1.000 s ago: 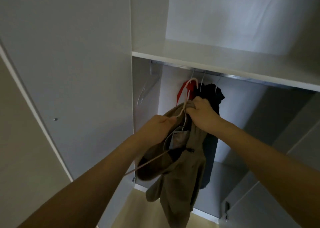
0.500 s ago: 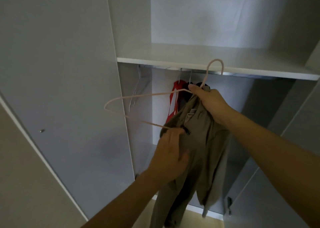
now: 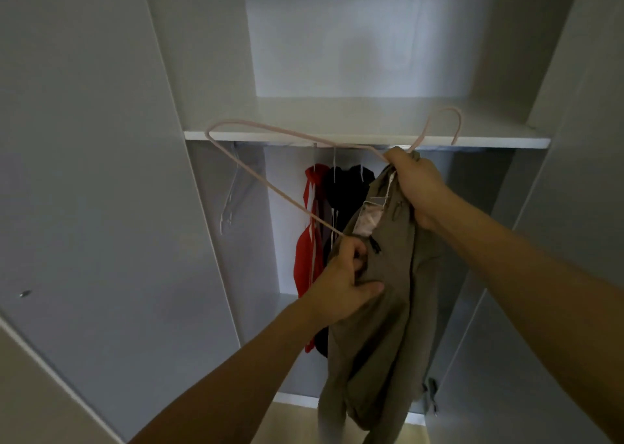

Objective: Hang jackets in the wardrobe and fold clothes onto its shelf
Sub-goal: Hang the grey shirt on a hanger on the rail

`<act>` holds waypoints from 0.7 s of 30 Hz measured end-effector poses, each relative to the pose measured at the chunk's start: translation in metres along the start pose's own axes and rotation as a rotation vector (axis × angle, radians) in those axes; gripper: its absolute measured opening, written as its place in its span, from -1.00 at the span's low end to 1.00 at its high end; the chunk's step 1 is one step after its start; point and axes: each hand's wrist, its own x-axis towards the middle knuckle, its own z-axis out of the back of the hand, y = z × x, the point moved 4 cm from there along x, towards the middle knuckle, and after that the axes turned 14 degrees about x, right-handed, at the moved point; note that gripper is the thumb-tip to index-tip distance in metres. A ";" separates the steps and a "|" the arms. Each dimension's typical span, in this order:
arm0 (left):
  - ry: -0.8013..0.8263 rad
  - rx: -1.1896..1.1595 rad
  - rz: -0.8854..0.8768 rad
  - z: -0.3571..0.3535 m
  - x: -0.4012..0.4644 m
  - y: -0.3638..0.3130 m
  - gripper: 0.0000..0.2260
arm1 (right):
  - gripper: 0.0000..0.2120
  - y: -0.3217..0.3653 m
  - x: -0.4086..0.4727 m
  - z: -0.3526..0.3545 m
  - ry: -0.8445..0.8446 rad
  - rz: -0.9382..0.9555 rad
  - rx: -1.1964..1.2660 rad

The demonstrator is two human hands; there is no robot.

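An empty wire hanger (image 3: pixel 231 193) hangs at the left end of the wardrobe rail. A red jacket (image 3: pixel 305 258) and a black garment (image 3: pixel 347 190) hang beside it. The left hand (image 3: pixel 341 285) pinches olive jacket (image 3: pixel 378 325) fabric, fingers curled. A pink hanger (image 3: pixel 270 187) appears partly inserted. The right hand (image 3: pixel 417 187) grips collar and hanger neck below the shelf (image 3: pixel 337 119).

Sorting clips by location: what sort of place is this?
Probably a bedroom, at an open built-in wardrobe: a shelf above hung garments, and an empty hanger.
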 end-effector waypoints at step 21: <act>-0.247 1.588 -0.231 0.140 0.007 0.025 -0.51 | -0.56 -0.055 0.004 0.093 -0.036 0.187 -1.213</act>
